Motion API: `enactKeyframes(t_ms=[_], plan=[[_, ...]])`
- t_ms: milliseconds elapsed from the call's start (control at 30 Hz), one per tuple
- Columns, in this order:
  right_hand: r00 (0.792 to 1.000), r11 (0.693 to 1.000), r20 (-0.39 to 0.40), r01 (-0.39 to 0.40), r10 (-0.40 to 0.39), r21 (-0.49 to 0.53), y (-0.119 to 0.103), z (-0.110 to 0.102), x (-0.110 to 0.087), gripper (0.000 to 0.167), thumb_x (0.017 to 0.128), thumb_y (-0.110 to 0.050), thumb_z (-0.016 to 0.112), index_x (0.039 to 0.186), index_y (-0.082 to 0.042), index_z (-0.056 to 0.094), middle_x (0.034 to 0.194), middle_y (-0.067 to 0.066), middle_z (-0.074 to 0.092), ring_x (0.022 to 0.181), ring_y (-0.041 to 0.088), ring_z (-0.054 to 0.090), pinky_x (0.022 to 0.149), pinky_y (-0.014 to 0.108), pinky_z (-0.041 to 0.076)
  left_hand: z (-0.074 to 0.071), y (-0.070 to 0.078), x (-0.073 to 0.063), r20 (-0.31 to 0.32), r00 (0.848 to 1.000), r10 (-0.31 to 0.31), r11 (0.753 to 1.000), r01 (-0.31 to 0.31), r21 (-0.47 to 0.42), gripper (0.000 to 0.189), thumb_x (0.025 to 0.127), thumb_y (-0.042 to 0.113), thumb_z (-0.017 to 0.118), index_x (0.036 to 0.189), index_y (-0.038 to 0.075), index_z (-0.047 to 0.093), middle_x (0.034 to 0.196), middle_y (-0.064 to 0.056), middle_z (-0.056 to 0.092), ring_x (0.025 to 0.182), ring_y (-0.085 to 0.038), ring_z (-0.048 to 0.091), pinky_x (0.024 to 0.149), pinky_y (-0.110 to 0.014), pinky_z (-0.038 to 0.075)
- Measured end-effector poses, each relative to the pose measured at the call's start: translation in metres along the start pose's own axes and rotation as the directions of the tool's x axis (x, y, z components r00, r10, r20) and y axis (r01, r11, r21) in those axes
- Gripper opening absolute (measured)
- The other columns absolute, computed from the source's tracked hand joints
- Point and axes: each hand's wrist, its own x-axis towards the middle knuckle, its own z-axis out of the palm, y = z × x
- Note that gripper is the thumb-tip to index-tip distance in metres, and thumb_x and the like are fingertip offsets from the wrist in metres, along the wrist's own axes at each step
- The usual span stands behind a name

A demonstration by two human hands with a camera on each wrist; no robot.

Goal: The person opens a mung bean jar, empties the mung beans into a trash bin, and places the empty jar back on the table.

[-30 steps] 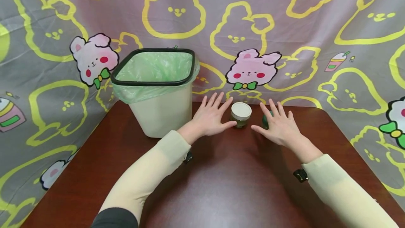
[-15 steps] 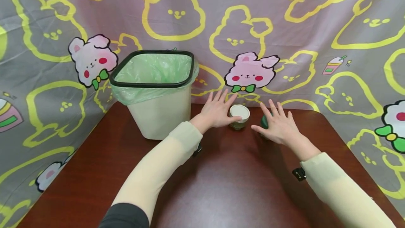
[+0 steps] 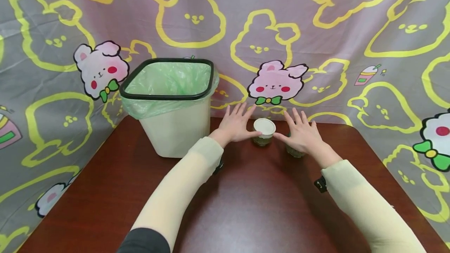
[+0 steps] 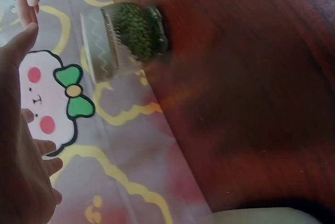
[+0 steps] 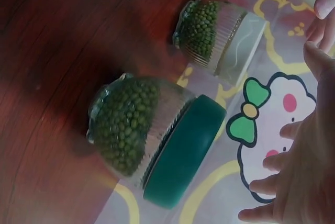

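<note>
A small glass jar with a white lid stands upright near the table's back edge; the left wrist view shows green beans inside it. My left hand is spread out on its left, thumb tip overlapping the lid's edge in the head view. On the other side my right hand has straight, spread fingers, its thumb pointing toward the same lid. Behind and below the right hand stands a second bean jar with a green lid, mostly hidden in the head view. Neither hand grips anything.
A cream trash bin lined with a green plastic bag stands on the left, close to my left hand. A patterned cloth hangs along the back and sides of the brown table.
My right hand has shifted left toward the white-lidded jar, uncovering more of the green-lidded one. The left hand moved slightly toward the white-lidded jar. Both jars still stand.
</note>
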Motion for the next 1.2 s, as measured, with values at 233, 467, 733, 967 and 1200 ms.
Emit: enactKeyframes(t_ms=[233,467,733,967,1200], plan=[[1.000,1.000,0.007,-0.003,0.003,0.024,-0.010,0.010,0.013,0.096,0.090,-0.071,0.042,0.155,-0.005,0.016,0.157,0.027,0.009,0.140,0.051,0.009,0.103,0.073,0.011,0.009,-0.006,-0.004,-0.002,0.999,-0.042,0.998,0.042,-0.036,0.103,0.079,0.082,0.044,0.157,0.027,0.005,0.161,-0.011,0.010,0.146,-0.029,0.009,0.114,-0.056,0.003],[0.998,0.999,0.060,0.001,-0.003,0.047,-0.024,0.024,0.027,0.096,0.090,-0.072,0.040,0.156,-0.007,0.014,0.157,0.028,0.009,0.140,0.050,0.009,0.102,0.073,0.014,0.019,-0.010,-0.011,0.036,0.997,-0.067,0.995,0.069,-0.073,0.105,0.079,0.081,0.046,0.157,0.026,0.006,0.161,-0.013,0.011,0.146,-0.031,0.010,0.113,-0.058,0.006],[0.997,0.998,0.070,-0.019,0.015,0.057,-0.026,0.029,0.045,0.096,0.090,-0.072,0.038,0.155,-0.005,0.014,0.156,0.028,0.010,0.139,0.050,0.012,0.105,0.069,0.016,0.024,-0.015,-0.006,0.031,0.994,-0.102,0.990,0.104,-0.092,0.107,0.077,0.081,0.048,0.157,0.025,0.003,0.161,-0.012,0.013,0.146,-0.028,0.009,0.113,-0.058,0.005],[0.997,0.994,0.079,-0.021,0.013,0.107,-0.032,0.038,0.049,0.093,0.091,-0.067,0.043,0.154,-0.003,0.016,0.156,0.025,0.014,0.139,0.049,0.018,0.104,0.064,0.026,0.031,-0.017,-0.008,0.024,0.994,-0.106,0.986,0.109,-0.123,0.111,0.075,0.083,0.049,0.157,0.024,0.004,0.160,-0.012,0.014,0.147,-0.027,0.009,0.113,-0.059,0.005],[0.995,0.991,0.095,-0.034,0.022,0.133,-0.038,0.046,0.054,0.095,0.090,-0.069,0.042,0.154,-0.003,0.015,0.152,0.028,0.024,0.133,0.048,0.032,0.097,0.065,0.035,0.035,-0.015,-0.008,0.068,0.991,-0.113,0.980,0.122,-0.154,0.112,0.073,0.084,0.050,0.157,0.025,0.004,0.161,-0.011,0.012,0.147,-0.025,0.006,0.113,-0.057,0.002]])
